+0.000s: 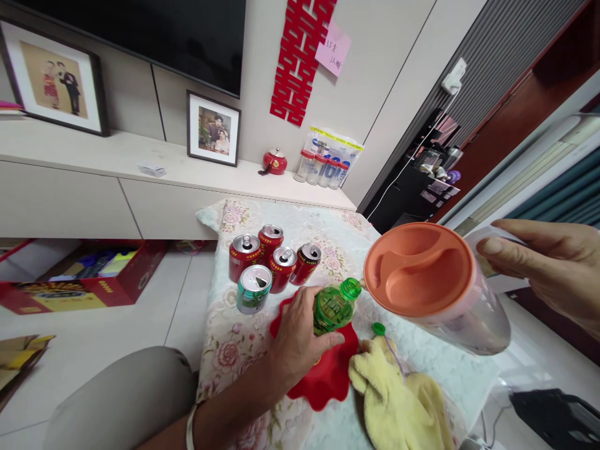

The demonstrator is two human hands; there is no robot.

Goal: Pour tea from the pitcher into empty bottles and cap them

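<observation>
My left hand (300, 340) is wrapped round a green plastic bottle (332, 307), uncapped and standing over a red scalloped tray (323, 381). My right hand (544, 265) grips the handle of a clear pitcher with an orange lid (422, 269). The pitcher is tilted, its spout close to the bottle's mouth; whether liquid flows is too small to tell. Right of the tray lie a green cap (379, 329) and a yellow cloth (403, 400). Several opened red cans (282, 269) and one green-and-white can (254, 289) stand left of the bottle.
A floral cloth covers the table (234, 356). Behind it, a white cabinet (173, 181) bears framed photos (214, 130), a red pot (275, 162) and lidded jars (321, 170). On the floor at left is a red box (126, 275); a black object (557, 415) lies lower right.
</observation>
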